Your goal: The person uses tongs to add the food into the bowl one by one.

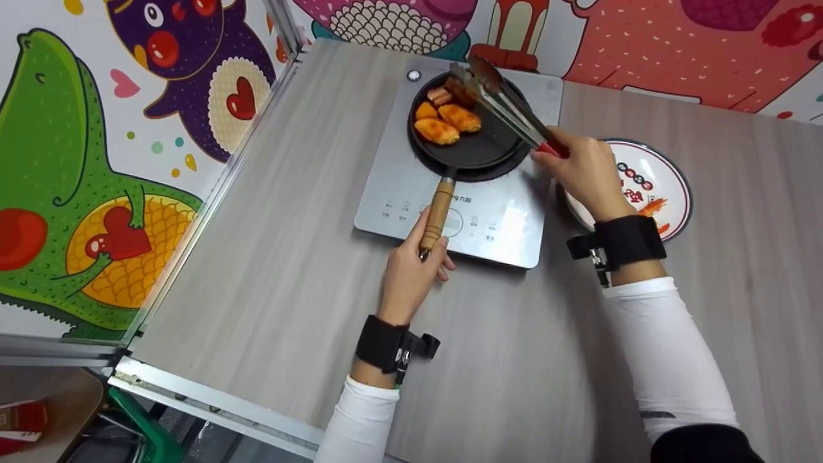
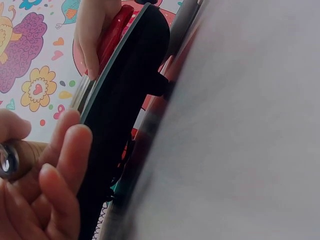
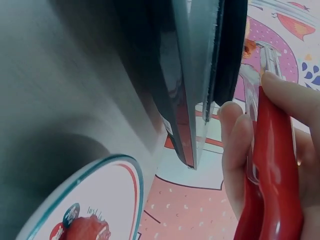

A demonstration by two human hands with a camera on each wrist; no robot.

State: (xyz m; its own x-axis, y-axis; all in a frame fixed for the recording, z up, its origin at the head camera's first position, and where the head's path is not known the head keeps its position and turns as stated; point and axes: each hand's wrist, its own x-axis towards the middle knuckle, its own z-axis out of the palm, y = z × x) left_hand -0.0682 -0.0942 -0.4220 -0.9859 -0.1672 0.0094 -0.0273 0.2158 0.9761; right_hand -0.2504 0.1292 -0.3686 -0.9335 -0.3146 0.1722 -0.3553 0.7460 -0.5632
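Observation:
My left hand (image 1: 410, 273) grips the wooden handle (image 1: 438, 215) of a black frying pan (image 1: 492, 145). My right hand (image 1: 588, 170) holds metal tongs (image 1: 511, 112) by their red handles (image 3: 275, 165). The tongs' tips reach over the pan's far side, beside a dark browned piece of food (image 1: 461, 93). Orange-glazed pieces that look like chicken wings (image 1: 437, 131) lie in the pan's left half, with a pinkish piece of meat (image 1: 440, 96) behind them. In the left wrist view, the handle's end (image 2: 9, 162) shows between the fingers.
The pan stands on a silver induction cooker (image 1: 386, 186) with touch controls at its front. To the right, partly behind my right wrist, is a white plate (image 1: 675, 173) with a dark rim and reddish sauce smears. Cartoon-printed walls (image 1: 257, 96) border the table at the left and back.

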